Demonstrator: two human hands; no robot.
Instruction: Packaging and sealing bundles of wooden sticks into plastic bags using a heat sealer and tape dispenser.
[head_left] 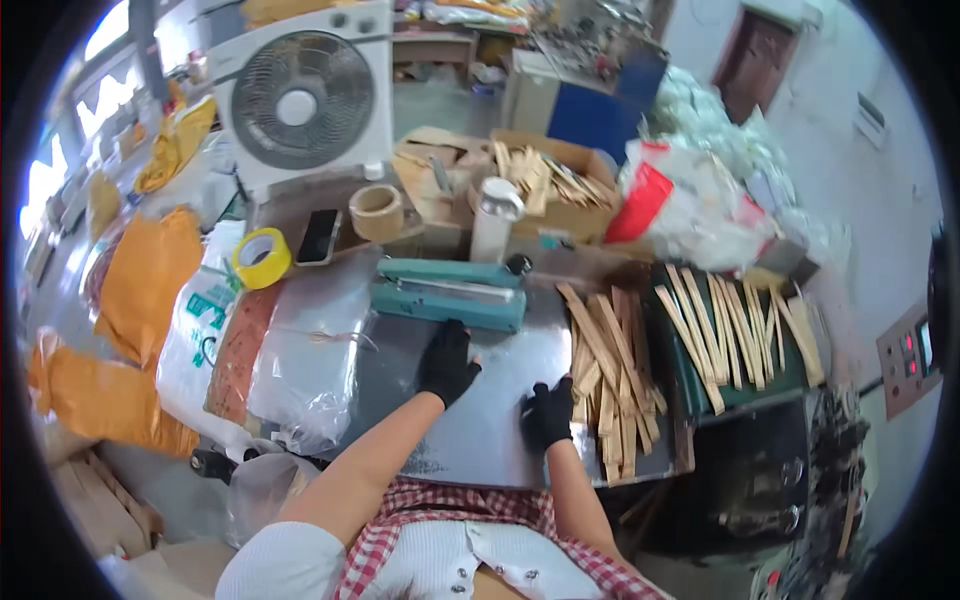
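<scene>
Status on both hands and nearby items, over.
Left hand near teal sealer. Right hand beside loose wooden strips. Clear plastic bags farther left.

Your grey metal worktop [480, 440] carries a long teal device [448, 293] toward its far edge. On your left, clear plastic bags [303, 360] lie flat. On your right, a loose pile of pale wooden slats [615, 385] rests. Beside it, your dark green surface [688, 378] supports further slats [757, 335], spread roughly side by side.

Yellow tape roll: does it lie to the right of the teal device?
No, the yellow tape roll lies left of the teal device.
</scene>
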